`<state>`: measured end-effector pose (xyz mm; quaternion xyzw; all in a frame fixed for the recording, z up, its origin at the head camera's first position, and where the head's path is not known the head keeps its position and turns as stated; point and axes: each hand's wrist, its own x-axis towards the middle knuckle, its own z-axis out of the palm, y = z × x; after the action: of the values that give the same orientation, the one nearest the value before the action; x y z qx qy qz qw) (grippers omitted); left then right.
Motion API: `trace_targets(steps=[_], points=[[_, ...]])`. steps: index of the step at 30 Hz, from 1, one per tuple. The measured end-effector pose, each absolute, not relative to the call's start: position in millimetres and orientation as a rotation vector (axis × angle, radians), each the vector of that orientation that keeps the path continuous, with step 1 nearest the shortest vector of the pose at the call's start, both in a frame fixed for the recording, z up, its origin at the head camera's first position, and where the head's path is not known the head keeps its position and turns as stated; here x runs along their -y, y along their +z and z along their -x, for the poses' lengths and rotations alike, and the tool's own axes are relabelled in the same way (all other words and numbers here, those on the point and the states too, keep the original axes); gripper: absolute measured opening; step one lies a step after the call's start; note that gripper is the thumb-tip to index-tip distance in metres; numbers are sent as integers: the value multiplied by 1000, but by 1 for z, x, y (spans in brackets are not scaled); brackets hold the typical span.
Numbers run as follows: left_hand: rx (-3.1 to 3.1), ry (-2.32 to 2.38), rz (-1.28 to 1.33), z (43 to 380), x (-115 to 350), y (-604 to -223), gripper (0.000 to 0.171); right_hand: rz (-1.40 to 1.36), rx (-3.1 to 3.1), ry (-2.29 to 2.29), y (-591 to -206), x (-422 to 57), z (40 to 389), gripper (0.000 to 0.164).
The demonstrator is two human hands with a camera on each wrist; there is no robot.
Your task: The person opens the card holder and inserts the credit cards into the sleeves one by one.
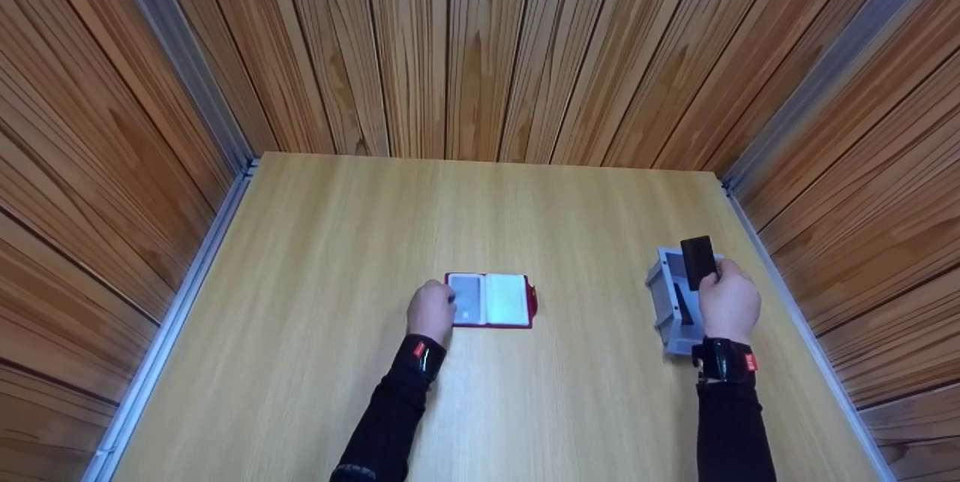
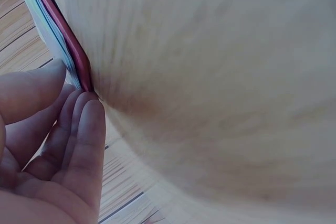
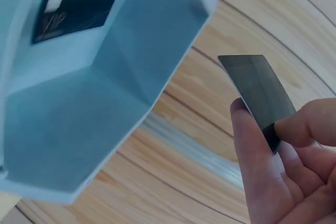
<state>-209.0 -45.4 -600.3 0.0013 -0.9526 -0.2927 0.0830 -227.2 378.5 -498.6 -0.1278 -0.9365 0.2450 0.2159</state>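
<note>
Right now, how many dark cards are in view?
2. One dark card is pinched in the right hand; a second dark card is inside the grey bin. More may be hidden.

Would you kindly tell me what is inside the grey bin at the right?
One dark card with a pale square shows inside the grey bin. In the head view, the right hand and its held card hide part of the interior.
</note>
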Motion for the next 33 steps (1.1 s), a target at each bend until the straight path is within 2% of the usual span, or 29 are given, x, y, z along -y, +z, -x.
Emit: trace_targets(steps=[11,33], points=[[2844,-875,-19,209,45,-600,9,171,2493,750,-498,-353,231,28],[2814,-845,23,208,46,-600,8,28,2553,1102,-511,-276,245,35]])
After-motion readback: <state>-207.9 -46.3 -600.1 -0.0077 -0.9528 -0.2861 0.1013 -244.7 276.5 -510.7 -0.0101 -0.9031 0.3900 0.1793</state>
